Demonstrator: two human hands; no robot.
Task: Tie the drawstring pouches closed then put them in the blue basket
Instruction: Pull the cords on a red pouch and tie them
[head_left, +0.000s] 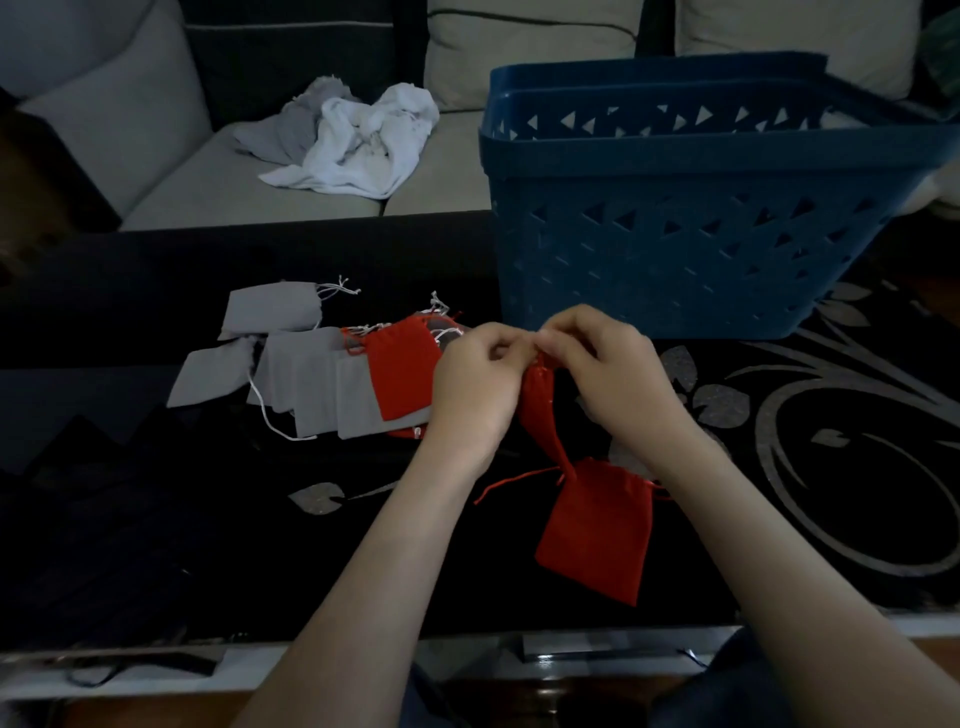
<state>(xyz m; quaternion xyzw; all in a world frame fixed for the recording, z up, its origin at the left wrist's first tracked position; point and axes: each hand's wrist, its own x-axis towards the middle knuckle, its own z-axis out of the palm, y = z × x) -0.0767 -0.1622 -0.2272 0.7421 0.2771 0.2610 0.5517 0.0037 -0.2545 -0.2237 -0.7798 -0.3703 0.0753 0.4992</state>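
Both hands meet at centre frame, fingers curled: the left hand (475, 382) and the right hand (605, 374) pinch the gathered neck of a red pouch (537, 410), fingertips almost touching over its top. The cord itself is too small to make out between the fingers. The pouch hangs down between the wrists as a narrow red strip. Its lower end reaches the top edge of a second red pouch (592, 530), which lies flat on the table (831, 467) just below centre with a loose red cord trailing to its left; whether the two touch cannot be told.

Left of the hands, a third red pouch (402, 371) lies on an overlapping pile of grey pouches (306, 384), white cords straggling from their mouths. One more grey pouch (272, 309) sits slightly apart, above the pile.

A blue basket (675, 249) with triangular cut-outs stands upright on the table at upper right, just behind the hands. Its inside is hidden by the near wall.

The tabletop is black and glossy, with a silver leaf-and-swirl pattern across its right half. Behind it, in a dim room, a pale sofa (208, 176) with light cushions fills the top of the frame. A crumpled heap of white and grey cloths (358, 140) lies on its seat at upper left.
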